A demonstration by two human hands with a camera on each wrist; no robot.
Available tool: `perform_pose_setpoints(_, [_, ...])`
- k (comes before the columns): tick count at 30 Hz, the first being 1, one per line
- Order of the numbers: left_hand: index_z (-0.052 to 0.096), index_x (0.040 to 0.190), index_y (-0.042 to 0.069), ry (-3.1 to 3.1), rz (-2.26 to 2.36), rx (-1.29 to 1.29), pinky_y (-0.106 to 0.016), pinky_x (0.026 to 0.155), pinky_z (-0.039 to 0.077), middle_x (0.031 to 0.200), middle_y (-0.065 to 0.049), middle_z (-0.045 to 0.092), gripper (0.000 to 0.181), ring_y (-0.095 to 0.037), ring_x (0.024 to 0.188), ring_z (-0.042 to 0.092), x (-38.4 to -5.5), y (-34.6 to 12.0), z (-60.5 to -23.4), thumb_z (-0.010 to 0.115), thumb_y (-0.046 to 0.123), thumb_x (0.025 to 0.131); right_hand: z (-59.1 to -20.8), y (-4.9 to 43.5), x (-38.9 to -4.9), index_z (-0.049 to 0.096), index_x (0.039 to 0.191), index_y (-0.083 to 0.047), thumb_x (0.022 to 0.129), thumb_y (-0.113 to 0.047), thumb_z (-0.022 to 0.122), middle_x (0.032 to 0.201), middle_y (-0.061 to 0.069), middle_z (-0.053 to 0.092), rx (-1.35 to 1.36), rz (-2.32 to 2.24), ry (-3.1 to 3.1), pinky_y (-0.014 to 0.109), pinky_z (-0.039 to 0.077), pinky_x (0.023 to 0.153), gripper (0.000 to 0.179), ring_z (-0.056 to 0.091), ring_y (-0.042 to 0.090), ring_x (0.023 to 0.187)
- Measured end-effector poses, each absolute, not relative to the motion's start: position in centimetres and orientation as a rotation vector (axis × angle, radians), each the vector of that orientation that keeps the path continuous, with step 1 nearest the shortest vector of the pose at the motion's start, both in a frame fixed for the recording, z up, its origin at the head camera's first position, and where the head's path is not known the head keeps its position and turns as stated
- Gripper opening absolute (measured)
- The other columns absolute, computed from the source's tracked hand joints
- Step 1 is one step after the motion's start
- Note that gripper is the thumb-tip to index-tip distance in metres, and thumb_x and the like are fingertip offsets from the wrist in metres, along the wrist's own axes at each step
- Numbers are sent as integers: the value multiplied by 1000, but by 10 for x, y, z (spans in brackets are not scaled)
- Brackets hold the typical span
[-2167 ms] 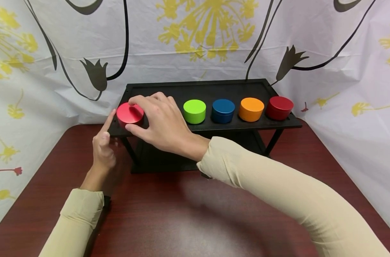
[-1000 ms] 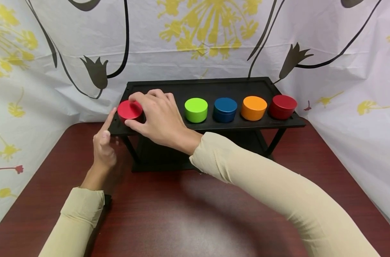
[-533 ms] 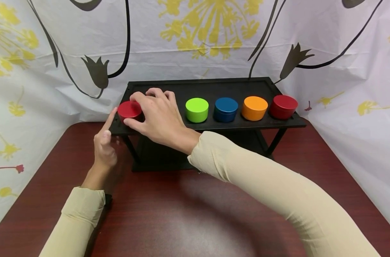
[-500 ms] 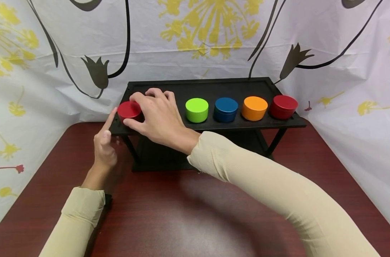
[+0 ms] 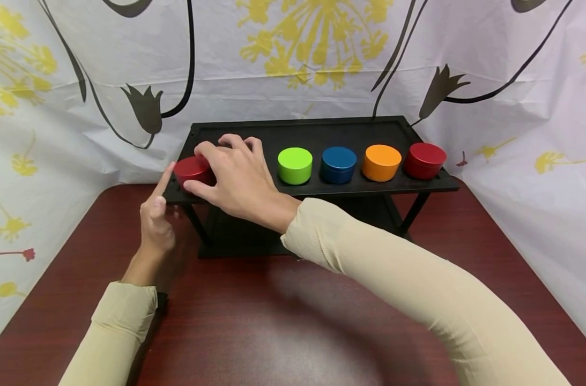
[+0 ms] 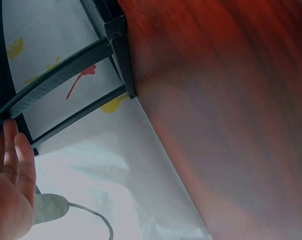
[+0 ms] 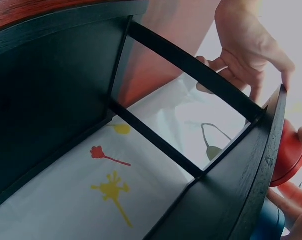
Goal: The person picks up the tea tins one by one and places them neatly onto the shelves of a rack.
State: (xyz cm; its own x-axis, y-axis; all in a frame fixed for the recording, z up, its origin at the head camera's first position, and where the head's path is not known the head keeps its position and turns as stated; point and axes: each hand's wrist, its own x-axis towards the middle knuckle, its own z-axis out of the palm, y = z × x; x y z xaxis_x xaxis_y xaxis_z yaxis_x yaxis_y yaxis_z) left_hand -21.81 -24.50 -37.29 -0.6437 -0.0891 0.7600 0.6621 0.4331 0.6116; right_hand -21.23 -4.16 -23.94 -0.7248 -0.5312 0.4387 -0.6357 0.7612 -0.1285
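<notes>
My right hand point(image 5: 242, 179) grips a round red tin point(image 5: 188, 169) at the left front end of the black shelf point(image 5: 297, 134), thumb on the near side and fingers round the far side. In the right wrist view the red tin point(image 7: 289, 155) shows between thumb and fingers. A blue tin point(image 7: 271, 220) stands close by there, hidden behind the hand in the head view. My left hand point(image 5: 156, 225) touches the shelf's left end with extended fingers. In the left wrist view its straight fingers lie against the black frame point(image 6: 66, 70).
Along the shelf's front, right of my right hand, stand a green tin point(image 5: 295, 166), a blue tin point(image 5: 338, 165), an orange tin point(image 5: 381, 163) and a dark red tin point(image 5: 425, 161). The shelf sits on a reddish-brown table point(image 5: 235, 321), before a patterned white cloth point(image 5: 283, 96).
The red tin in my right hand has shifted slightly left and nearer over the last half second. Its top looks darker than in the oldest frame. The left hand stays at the shelf end.
</notes>
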Motion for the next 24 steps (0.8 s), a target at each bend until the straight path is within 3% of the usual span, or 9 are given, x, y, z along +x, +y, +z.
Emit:
perform_pose_setpoints(9, [53,146,20,-1966,-1246,-499,-23,54,37,67,-14,52,66,-15,54,43,-215,-250,-371,28,57,98,-241,-23,-210,60,135,-22,94,-57,55,122,-3,66,910,377,-2510,47,27,106,54,44,20,130])
perform_pose_setpoints(14, [60,140,19,-1958,-1126,-458,-15,56,39,66,-16,55,60,-9,55,48,-211,-256,-368,32,53,99,-241,-9,-213,59,138,-20,98,-54,50,129,0,62,926,406,-2508,47,26,108,53,43,22,132])
perform_pose_setpoints(19, [70,128,10,-1893,-1079,-442,-10,62,41,82,-16,65,49,3,61,54,-209,-260,-362,43,34,95,-239,13,-219,55,144,-20,101,-52,43,137,1,59,949,390,-2539,48,23,111,54,40,23,136])
perform_pose_setpoints(24, [71,120,-1,-1845,-1024,-461,-12,66,39,86,-23,66,48,8,66,49,-210,-262,-350,44,30,96,-244,41,-226,52,146,-19,102,-51,41,141,4,57,916,378,-2552,50,19,113,56,34,26,142])
